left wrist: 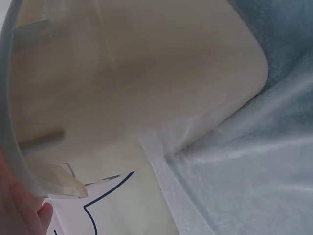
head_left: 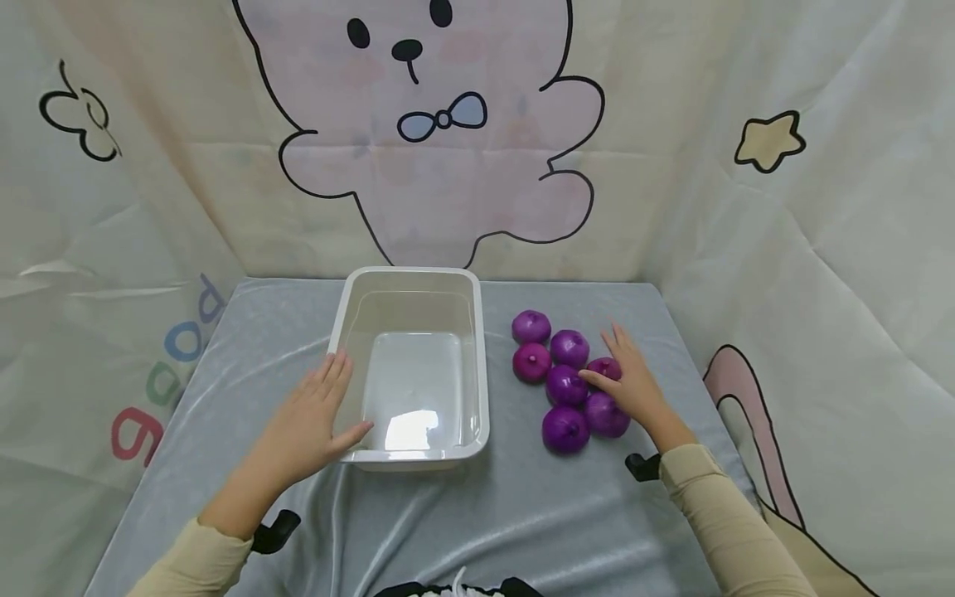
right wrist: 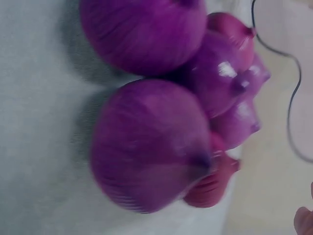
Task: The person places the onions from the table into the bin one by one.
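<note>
A white rectangular plastic bin (head_left: 483, 373) stands on the table. My left hand (head_left: 309, 423) rests on its left rim, fingers extended and thumb apart over the near left corner. In the left wrist view the bin's outer wall (left wrist: 146, 73) fills the upper part, with a bit of the hand (left wrist: 19, 210) at the rim. Right of the bin, several purple-red onions (head_left: 565, 429) lie clustered. Over their right side hovers my right hand (head_left: 632, 385), fingers spread, partly covering a redder onion (head_left: 606, 366). The right wrist view shows a big onion (right wrist: 151, 147) up close, fingertips (right wrist: 304, 221) at the edge.
A grey-blue cloth (head_left: 448, 531) with folds covers the table. Fabric walls with a bear drawing (head_left: 448, 182) rise behind it and at both sides. Dark wrist cameras (head_left: 276, 532) sit at both cuffs.
</note>
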